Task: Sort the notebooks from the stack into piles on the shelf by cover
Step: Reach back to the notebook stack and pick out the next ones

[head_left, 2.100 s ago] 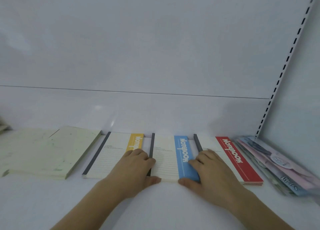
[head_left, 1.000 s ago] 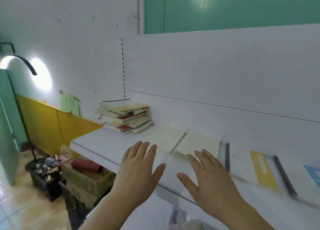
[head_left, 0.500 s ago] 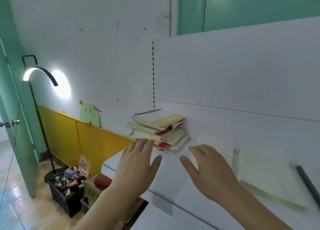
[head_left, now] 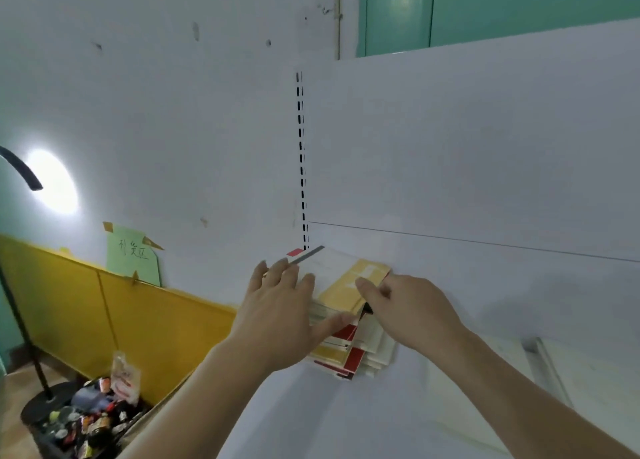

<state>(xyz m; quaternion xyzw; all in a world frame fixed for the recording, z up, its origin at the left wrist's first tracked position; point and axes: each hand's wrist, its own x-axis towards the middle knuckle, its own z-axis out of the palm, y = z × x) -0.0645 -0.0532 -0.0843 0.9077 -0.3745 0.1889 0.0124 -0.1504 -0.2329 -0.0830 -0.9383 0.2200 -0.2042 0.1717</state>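
A messy stack of notebooks (head_left: 349, 351) with red, yellow and cream covers sits at the left end of the white shelf (head_left: 346, 420). The top one is a yellow-banded notebook (head_left: 349, 282) with a grey spine. My left hand (head_left: 280, 306) lies on its left side, fingers spread and thumb along its near edge. My right hand (head_left: 405, 306) pinches the notebook's right edge with curled fingers. Both hands hide much of the stack's upper part.
A pale cream pile (head_left: 485, 399) lies on the shelf to the right. The shelf's back panel and slotted upright (head_left: 302, 161) rise behind the stack. Below left are a yellow panel (head_left: 104, 316), a lamp stand (head_left: 20, 320) and a crate of small bottles (head_left: 86, 424).
My view swung left from the sorted piles to the stack. Both hands, spread and holding nothing before, reached forward; now the left rests on the top notebook and the right pinches its edge.
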